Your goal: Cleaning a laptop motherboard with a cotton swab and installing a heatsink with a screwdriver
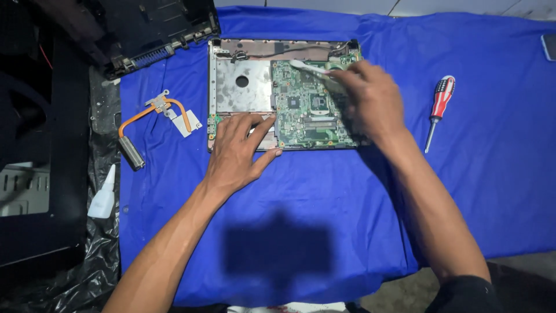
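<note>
My right hand [370, 101] fingers are closed on a pale brush [310, 68]; its long axis runs left from my fingertips, over the board [304, 110]. My left hand [238, 152] lies flat, fingers spread, on the board's near-left edge, gripping nothing.

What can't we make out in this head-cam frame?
- Head view: the right hand is motion-blurred; the pale tool it holds cannot be identified.
- Circuit board: its right edge is hidden under the right hand; chips too small to read.
- Left hand covers the laptop base's lower left part.
- Phone-like thing: cut off by the right edge.
- Black casing: cut by the top edge, dark.
</note>
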